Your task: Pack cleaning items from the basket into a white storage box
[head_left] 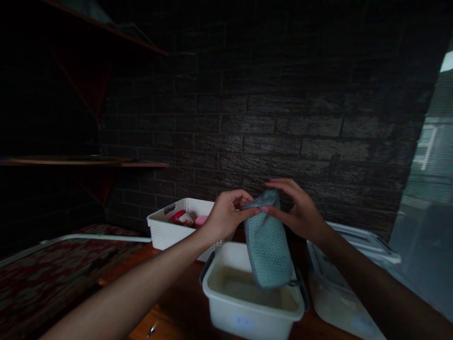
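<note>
A teal textured cleaning cloth with a dark stitched edge hangs between my two hands. My left hand pinches its upper left edge between thumb and fingers. On the other side, my right hand grips the top of the cloth, its thumb meeting the left thumb at the front. Directly below stands a white plastic tub with grey side handles. The cloth's lower end hangs over the tub's opening and covers part of its right inside.
Behind to the left, a white perforated basket holds red and pink items. A lidded clear box stands to the right on the wooden surface. Shelves jut out at the left, before a dark brick wall.
</note>
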### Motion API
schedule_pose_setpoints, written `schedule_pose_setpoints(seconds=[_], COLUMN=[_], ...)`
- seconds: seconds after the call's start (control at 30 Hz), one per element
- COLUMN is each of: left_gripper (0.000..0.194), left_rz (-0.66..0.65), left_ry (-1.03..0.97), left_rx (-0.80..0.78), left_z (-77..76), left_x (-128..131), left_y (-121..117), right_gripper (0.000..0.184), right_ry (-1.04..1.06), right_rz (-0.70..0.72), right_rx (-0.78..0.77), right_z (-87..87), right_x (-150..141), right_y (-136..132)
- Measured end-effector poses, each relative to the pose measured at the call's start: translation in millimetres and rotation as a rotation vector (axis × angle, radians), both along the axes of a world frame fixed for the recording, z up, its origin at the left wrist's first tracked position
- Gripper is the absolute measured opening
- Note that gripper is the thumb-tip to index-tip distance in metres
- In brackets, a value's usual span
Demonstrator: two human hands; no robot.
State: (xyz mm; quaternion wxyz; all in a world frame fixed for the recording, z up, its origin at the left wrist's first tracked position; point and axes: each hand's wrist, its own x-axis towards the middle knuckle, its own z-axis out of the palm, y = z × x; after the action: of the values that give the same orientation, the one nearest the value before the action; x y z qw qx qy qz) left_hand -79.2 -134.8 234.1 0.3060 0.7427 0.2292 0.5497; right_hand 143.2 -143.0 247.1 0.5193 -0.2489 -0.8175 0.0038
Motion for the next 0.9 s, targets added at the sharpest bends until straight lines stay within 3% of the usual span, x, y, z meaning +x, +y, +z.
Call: schedule_pose_setpoints(seconds=[0.07,0.17,0.3,0.5,0.73,0.9], left_gripper=[0.025,0.027,0.028,0.036,0.048,0.024], left_rz=[0.012,-0.034,-0.103,-0.097,-0.151,-0.112], left_ry=[-0.001,-0.006,0.003,-0.048,-0.085,-0.102], left_rx=[0.018,-0.052,-0.169,-0.223,-0.304,-0.297], left_z=[1.3,3.4,4.5,-1.3,-9.0,-24.2], left_x=[0,-1,-7,-5,0,6], left_y=[2,2,-4,-12,-14,-9], right_gripper=[0.032,0.014,0.018,0.023,0.022,0.023], right_ry=[-0.109,-0.141,-0.070,0.090,0.220,0.258], right_rz=[-0.027,0.010,0.074,0.276,0.266,0.192], right_rx=[0.095,0.061,-0.179,-0.529,-0.628,-0.629], right_z=[9.5,13.2,6.5,-9.2,-11.0,-12.2], right_x=[-2,-4,-4,-7,0,9], right_y=[-3,-3,1,3,0,-5])
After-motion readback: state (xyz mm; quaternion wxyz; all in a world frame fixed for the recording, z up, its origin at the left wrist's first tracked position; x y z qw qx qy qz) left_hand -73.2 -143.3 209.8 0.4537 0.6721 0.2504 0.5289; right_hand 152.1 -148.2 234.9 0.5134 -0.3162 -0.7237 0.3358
